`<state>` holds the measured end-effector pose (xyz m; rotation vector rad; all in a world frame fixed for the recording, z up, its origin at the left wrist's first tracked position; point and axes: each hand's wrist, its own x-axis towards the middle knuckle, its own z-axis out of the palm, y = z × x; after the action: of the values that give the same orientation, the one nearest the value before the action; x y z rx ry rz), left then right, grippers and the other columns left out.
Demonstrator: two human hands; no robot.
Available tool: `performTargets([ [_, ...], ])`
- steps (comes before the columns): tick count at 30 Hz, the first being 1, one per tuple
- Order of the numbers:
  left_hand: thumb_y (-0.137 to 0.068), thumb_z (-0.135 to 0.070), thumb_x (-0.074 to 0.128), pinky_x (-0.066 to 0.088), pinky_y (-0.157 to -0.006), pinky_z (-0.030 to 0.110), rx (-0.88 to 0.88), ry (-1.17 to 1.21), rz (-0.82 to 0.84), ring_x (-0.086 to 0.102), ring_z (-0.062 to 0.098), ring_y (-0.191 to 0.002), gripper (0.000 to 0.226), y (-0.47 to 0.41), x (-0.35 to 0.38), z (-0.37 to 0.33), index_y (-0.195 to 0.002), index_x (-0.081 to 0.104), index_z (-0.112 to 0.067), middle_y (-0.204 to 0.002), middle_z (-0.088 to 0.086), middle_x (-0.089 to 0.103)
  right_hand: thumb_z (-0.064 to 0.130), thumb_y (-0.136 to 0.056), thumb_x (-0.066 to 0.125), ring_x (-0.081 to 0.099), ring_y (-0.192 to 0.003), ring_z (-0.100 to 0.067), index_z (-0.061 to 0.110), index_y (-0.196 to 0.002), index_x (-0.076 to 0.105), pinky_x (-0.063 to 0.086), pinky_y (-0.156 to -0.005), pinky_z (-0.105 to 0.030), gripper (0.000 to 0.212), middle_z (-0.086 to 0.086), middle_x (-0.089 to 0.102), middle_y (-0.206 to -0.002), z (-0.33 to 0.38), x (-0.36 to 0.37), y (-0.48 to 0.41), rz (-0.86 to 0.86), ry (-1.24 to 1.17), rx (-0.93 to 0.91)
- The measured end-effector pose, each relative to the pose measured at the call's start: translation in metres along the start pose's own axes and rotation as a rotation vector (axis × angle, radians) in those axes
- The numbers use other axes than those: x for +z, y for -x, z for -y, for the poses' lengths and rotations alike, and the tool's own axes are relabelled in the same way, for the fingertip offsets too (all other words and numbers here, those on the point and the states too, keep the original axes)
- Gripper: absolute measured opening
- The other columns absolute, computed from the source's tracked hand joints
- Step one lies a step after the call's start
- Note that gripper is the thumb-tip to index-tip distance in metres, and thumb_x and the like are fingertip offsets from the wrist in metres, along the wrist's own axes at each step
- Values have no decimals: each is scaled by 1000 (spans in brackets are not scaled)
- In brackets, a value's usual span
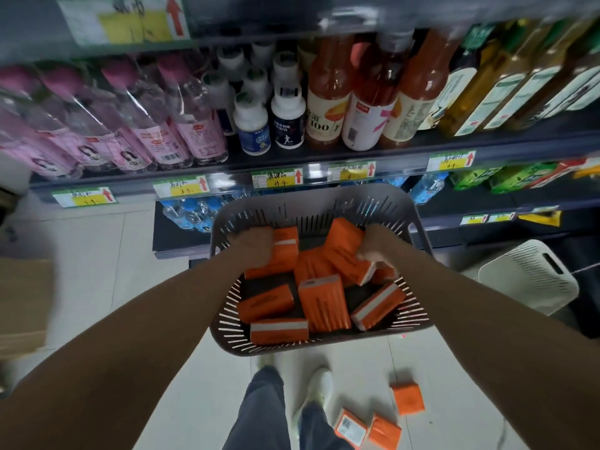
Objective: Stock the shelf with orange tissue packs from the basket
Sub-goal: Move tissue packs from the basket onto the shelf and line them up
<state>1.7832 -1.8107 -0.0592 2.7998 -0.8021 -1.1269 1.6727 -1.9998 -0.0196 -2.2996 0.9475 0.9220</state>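
Both arms (181,319) outstretched; left hand (255,246), right hand (375,245) around orange packs (344,250).

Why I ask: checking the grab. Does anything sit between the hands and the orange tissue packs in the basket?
Nothing visible does. Inside the grey basket, the left hand grips one orange tissue pack, the right hand another pack.

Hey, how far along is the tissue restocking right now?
Done: nothing visible; the shelf shows bottles, no orange packs. In hand: the left hand grips one pack and the right hand grips another pack, both inside the basket. Left: several more packs there, plus three floor packs.
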Motion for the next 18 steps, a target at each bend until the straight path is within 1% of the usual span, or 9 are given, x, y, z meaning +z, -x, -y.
performTargets([
  [2, -89, -15, 54, 47, -89, 31, 47, -27, -1, 58, 25, -108, 35, 23, -22, -9, -122, 48, -5, -120, 10, 58, 3, -87, 56, 65, -98, -28, -5, -119, 56, 56, -84, -32, 33, -17, 63, -108, 4, -23, 33, -43, -22, -21],
  [4, -90, -14, 52, 48, -70, 25, 51, -38, 28, 60, 22, -92, 31, 41, -42, -19, -119, 50, -4, -105, 8, 60, 6, -90, 55, 62, -107, -28, -2, -129, 49, 54, -91, -33, 41, -17, 60, -119, 13, -32, 43, -69, 11, -70],
  [6, -90, -14, 52, 53, -58, 24, 20, -11, 62, 61, 18, -75, 29, 68, -66, -31, -118, 49, -7, -93, 5, 57, 11, -89, 58, 62, -103, -26, 2, -132, 47, 56, -83, -32, 46, -15, 59, -118, 19, -49, 61, -73, 71, -106],
  [8, -89, -12, 53, 60, -70, 36, 10, 106, 102, 65, 25, -87, 38, 97, -88, -43, -126, 45, -12, -106, 9, 54, 15, -84, 63, 60, -81, -23, 2, -125, 53, 52, -56, -28, 44, -11, 58, -101, 26, -71, 89, -110, 103, -158],
  [9, -89, -9, 52, 59, -76, 40, 11, 167, 110, 62, 28, -94, 41, 110, -99, -49, -129, 44, -11, -110, 10, 50, 15, -83, 64, 58, -74, -22, 0, -120, 56, 47, -49, -27, 41, -10, 56, -96, 27, -83, 101, -144, 116, -190],
  [11, -88, -5, 53, 57, -79, 38, 37, 209, 55, 56, 27, -93, 41, 135, -122, -61, -128, 47, -7, -106, 9, 47, 14, -84, 63, 61, -76, -25, -2, -115, 57, 52, -53, -30, 35, -12, 57, -98, 30, -106, 132, -200, 105, -220],
  [14, -85, -6, 55, 52, -62, 28, 99, 169, -58, 53, 17, -77, 38, 171, -156, -73, -123, 53, -8, -89, 3, 51, 11, -84, 60, 63, -80, -27, -2, -111, 59, 54, -58, -32, 30, -14, 59, -103, 35, -139, 177, -342, 88, -298],
  [16, -85, -8, 58, 47, -62, 26, 124, 163, -139, 53, 16, -79, 38, 195, -178, -76, -122, 55, -11, -99, 4, 55, 10, -83, 57, 64, -84, -29, -2, -112, 60, 58, -66, -35, 31, -14, 63, -104, 37, -156, 199, -426, 63, -356],
  [18, -84, -8, 59, 44, -69, 27, 137, 210, -222, 53, 18, -88, 41, 218, -196, -78, -125, 54, -13, -108, 4, 54, 9, -83, 54, 60, -80, -28, 0, -113, 60, 56, -65, -34, 31, -13, 61, -100, 40, -171, 219, -492, 20, -415],
])
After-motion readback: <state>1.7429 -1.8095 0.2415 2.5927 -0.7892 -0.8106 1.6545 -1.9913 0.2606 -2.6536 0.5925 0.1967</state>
